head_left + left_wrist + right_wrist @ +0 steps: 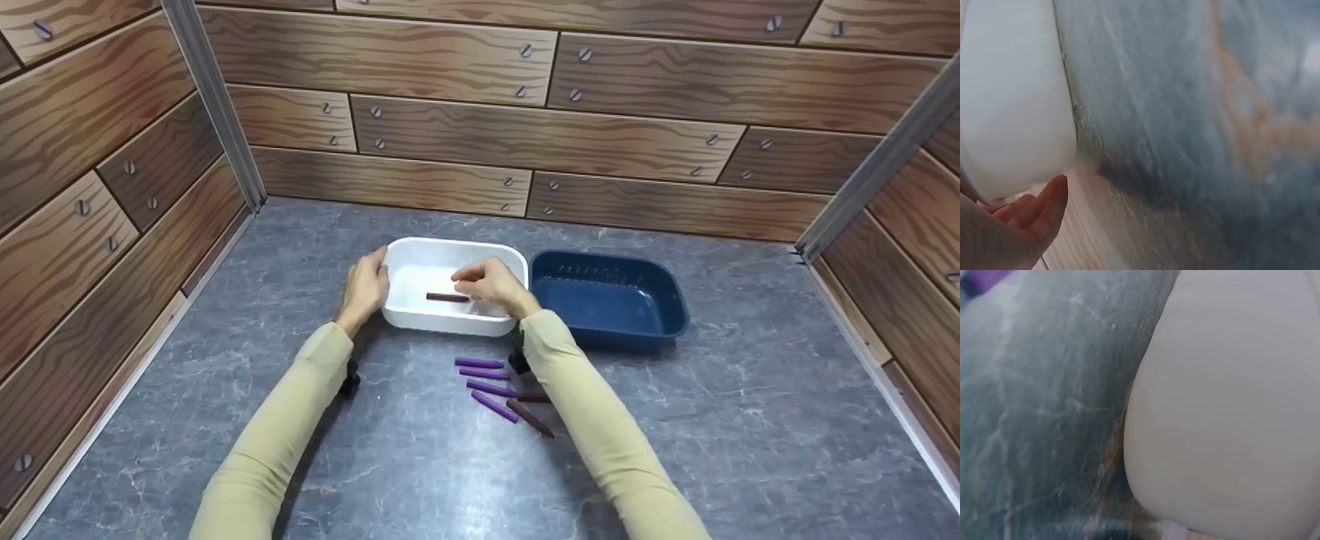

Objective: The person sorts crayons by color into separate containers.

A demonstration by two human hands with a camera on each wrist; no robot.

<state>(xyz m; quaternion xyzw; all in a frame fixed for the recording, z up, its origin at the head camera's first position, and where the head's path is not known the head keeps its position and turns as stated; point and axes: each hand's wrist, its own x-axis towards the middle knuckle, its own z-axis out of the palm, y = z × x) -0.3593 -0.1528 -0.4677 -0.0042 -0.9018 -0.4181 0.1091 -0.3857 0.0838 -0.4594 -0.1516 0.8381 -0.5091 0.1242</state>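
A white plastic tub (457, 322) stands in front of me with a dark reddish-brown crayon (448, 298) lying on its floor. My left hand (365, 287) grips the tub's left end. In the left wrist view its fingers (1053, 208) lie along the outside of the white wall. My right hand (491, 283) is inside the tub's right half, its bent fingertips close above the crayon's right end, with thumb and forefinger slightly apart. The right wrist view shows the tub's outer wall (1224, 405) but not that hand.
A dark blue tub (611, 334) stands against the white tub's right side. Several purple crayons (491, 388) and brown crayons (529, 418) lie on the grey marbled table (405, 450), partly behind my right forearm. Wood-patterned panels (450, 120) wall the back and sides.
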